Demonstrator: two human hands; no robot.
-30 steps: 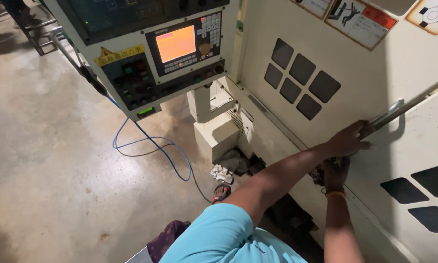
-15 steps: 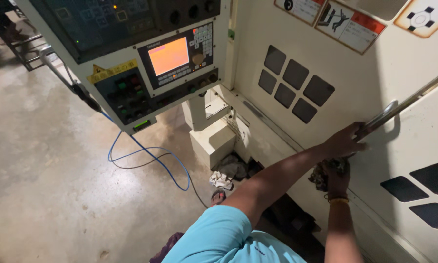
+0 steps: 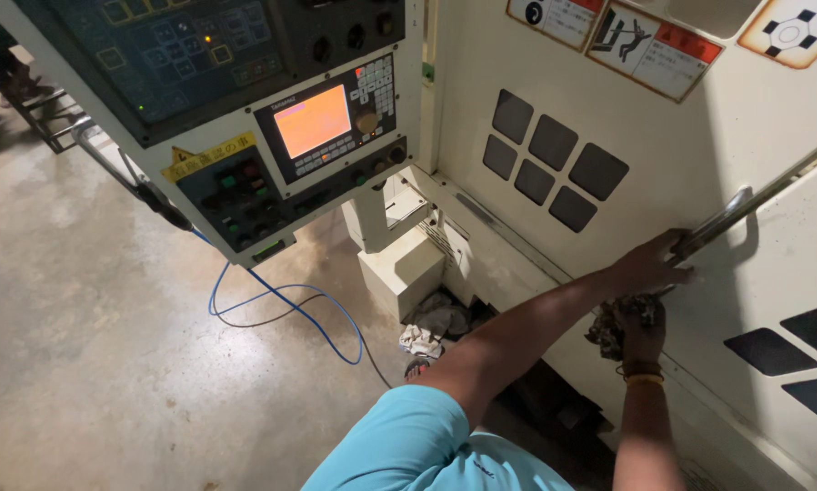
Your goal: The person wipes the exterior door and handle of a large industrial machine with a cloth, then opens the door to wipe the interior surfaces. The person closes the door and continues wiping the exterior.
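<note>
The cream machine door (image 3: pixel 772 273) fills the right side, and the view has drawn closer than a second ago while both hands stay put: left hand (image 3: pixel 646 265) grip closed on the steel handle (image 3: pixel 745 207), right hand (image 3: pixel 640 325) clutching a dark rag (image 3: pixel 608 329) just below.

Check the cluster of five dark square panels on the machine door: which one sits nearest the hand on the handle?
The lower-right square, the one at the cluster's bottom right corner. It lies closest to the left hand gripping the metal handle; the other four sit farther up or left.
</note>
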